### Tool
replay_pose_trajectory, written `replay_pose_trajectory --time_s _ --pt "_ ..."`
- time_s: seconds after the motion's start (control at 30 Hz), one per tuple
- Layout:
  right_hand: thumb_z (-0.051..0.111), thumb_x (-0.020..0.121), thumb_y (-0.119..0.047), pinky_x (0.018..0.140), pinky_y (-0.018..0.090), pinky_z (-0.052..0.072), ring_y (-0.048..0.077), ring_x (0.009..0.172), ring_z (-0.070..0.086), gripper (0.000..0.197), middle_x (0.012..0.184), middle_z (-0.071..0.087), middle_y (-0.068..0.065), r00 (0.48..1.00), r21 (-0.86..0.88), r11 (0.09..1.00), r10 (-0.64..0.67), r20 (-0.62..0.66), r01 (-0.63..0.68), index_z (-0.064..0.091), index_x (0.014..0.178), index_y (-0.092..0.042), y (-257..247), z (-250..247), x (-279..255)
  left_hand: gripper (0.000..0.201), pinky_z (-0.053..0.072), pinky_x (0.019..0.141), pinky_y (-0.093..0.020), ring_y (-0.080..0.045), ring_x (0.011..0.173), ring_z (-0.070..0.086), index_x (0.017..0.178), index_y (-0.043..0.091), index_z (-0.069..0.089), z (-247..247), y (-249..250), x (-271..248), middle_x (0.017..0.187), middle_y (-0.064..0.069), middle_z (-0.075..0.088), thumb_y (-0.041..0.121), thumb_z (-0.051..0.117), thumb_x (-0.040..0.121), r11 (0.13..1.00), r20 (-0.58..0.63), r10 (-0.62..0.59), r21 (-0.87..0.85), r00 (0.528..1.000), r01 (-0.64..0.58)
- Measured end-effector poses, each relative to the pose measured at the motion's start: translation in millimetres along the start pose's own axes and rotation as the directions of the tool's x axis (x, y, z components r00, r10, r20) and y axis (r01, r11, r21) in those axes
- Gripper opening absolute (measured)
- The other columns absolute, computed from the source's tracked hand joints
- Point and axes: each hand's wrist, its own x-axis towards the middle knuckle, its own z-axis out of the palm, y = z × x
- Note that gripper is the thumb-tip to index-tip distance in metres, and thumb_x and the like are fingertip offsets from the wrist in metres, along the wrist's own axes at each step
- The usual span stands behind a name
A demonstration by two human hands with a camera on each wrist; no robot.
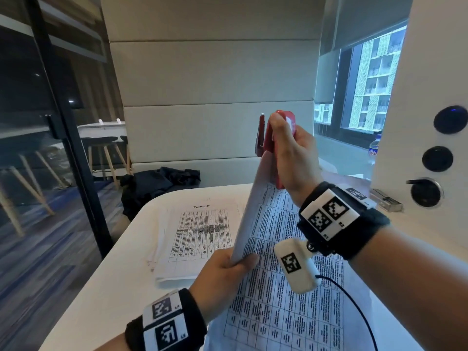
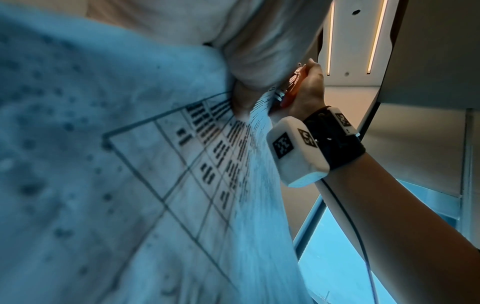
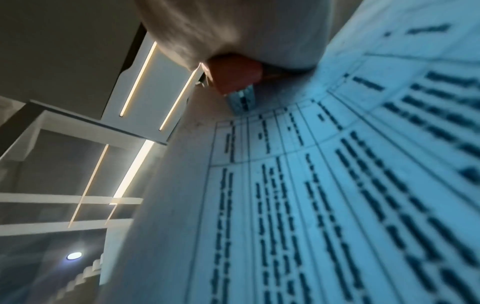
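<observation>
White table (image 1: pixel 96 295) in a padded booth (image 1: pixel 215 77), window (image 1: pixel 372 79) at right, bears a printed stack (image 1: pixel 202 231). Left hand (image 1: pixel 222 272) pinches raised sheets (image 1: pixel 273 312) at the bottom. Right hand (image 1: pixel 291 153) grips a red stapler (image 1: pixel 267 141) at their top corner.

Head view evenly lit by daylight from the window (image 1: pixel 367 79) beyond the right hand (image 1: pixel 288 153), straight lines bowing at the edges; both wrist views dim and blue-tinted, printed sheet (image 3: pixel 337 195) under the hand smeared out of focus, ceiling light strips (image 3: pixel 137 78) beside it glowing warm, slightly flared.
</observation>
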Motion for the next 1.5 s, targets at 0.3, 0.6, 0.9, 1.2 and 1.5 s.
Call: replay_pose_trajectory --time_s 0.3,0.6,0.9,1.2,1.5 --pt "0.052 0.084 -0.053 0.07 0.048 0.057 0.02 0.064 0.063 0.042 0.073 0.07 0.01 0.987 -0.121 0.981 0.143 -0.066 -0.151 0.063 0.069 -0.015 2.8 -7.9 6.9 0.043 0.028 0.046 -0.019 -0.013 0.044 0.027 0.058 0.017 0.037 -9.2 9.5 4.0 0.049 0.004 0.03 0.032 0.055 0.094 0.999 0.052 -0.027 0.046 0.998 0.024" --pt "0.05 0.085 -0.055 0.07 0.046 0.057 0.02 0.064 0.062 0.046 0.071 0.069 0.008 0.985 -0.173 0.971 0.155 -0.081 -0.167 0.062 0.063 -0.016 7.3 0.5 -8.6 0.04 0.042 0.052 -0.027 -0.012 0.052 0.053 0.076 0.008 0.061 -10.9 66.4 38.4 0.061 0.005 0.059 0.041 0.049 0.097 0.919 -0.134 0.361 0.22 0.923 -0.328" --pt "0.05 0.089 -0.052 0.058 0.035 0.052 0.015 0.057 0.059 0.043 0.068 0.069 0.005 0.987 -0.099 0.987 0.111 -0.117 -0.123 0.064 0.071 -0.015 10.4 -2.5 -8.8 0.044 0.036 0.049 -0.039 -0.025 0.048 0.043 0.069 0.005 0.054 -11.5 55.9 48.9 0.057 -0.013 0.05 0.04 0.05 0.097 0.896 -0.204 0.387 0.314 0.899 -0.315" --pt "0.05 0.072 -0.049 0.049 0.027 0.052 0.02 0.061 0.064 0.053 0.078 0.07 0.005 0.93 -0.437 0.821 0.323 -0.175 -0.367 0.059 0.104 -0.008 37.0 -62.4 29.0 0.041 0.027 0.046 -0.026 -0.007 0.043 0.03 0.067 0.0 0.05 -49.7 45.9 41.6 0.051 0.0 0.038 0.028 0.053 0.097 0.888 -0.313 0.407 0.356 0.858 -0.291" --pt "0.065 0.084 -0.033 0.05 0.023 0.043 0.014 0.053 0.059 0.026 0.061 0.063 0.001 0.762 -0.959 0.284 0.623 0.173 -0.014 0.061 0.063 -0.018 71.2 -108.1 -28.8 0.03 0.052 0.059 -0.047 -0.043 0.067 0.061 0.087 0.012 0.069 -86.5 37.8 42.7 0.075 -0.021 0.067 0.035 0.054 0.096 0.816 -0.251 0.506 0.451 0.825 -0.362"
